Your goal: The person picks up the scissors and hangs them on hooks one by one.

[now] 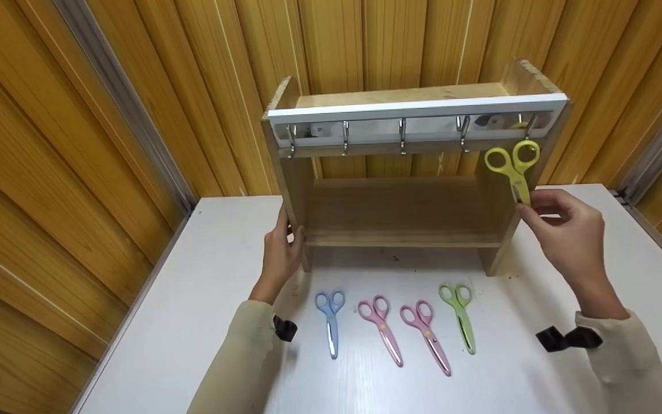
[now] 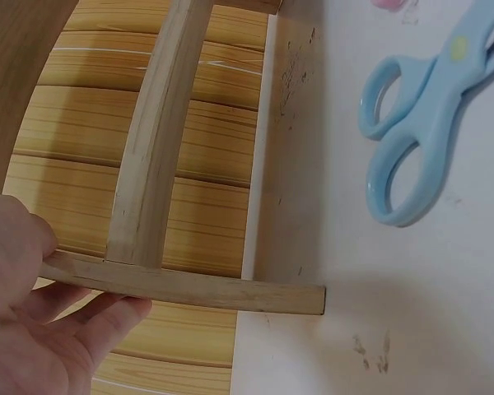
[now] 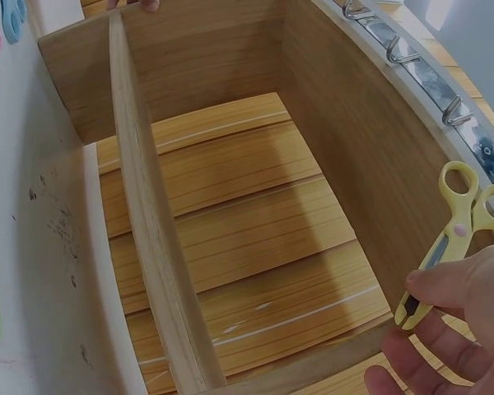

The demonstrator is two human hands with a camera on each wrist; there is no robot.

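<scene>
Vertical golden-brown wood planks (image 1: 334, 46) back a white tabletop (image 1: 176, 287), where a pale wooden rack (image 1: 400, 215) stands between the person's two hands. Left of it, the left hand (image 1: 279, 256) grips the side board, probably to steady the rack.

Right of the rack, the right hand (image 1: 575, 238) pinches a pair of yellow plastic-handled scissors (image 1: 516, 174) by the blade end — a hold that seems chosen to leave the finger loops free. They sit just above that hand's fingertips, one loop at the silver metal end hook (image 1: 531, 125); whether the hook bears any weight, I cannot tell. Loops point up and tips down into the grasp, the long axis near upright with a slight lean.

Nearer the person than both hands, blue scissors (image 1: 331, 328), two pairs of pink scissors (image 1: 385, 334) and green scissors (image 1: 462, 315) lie spaced out — loops toward the rack, tips toward the person.
</scene>
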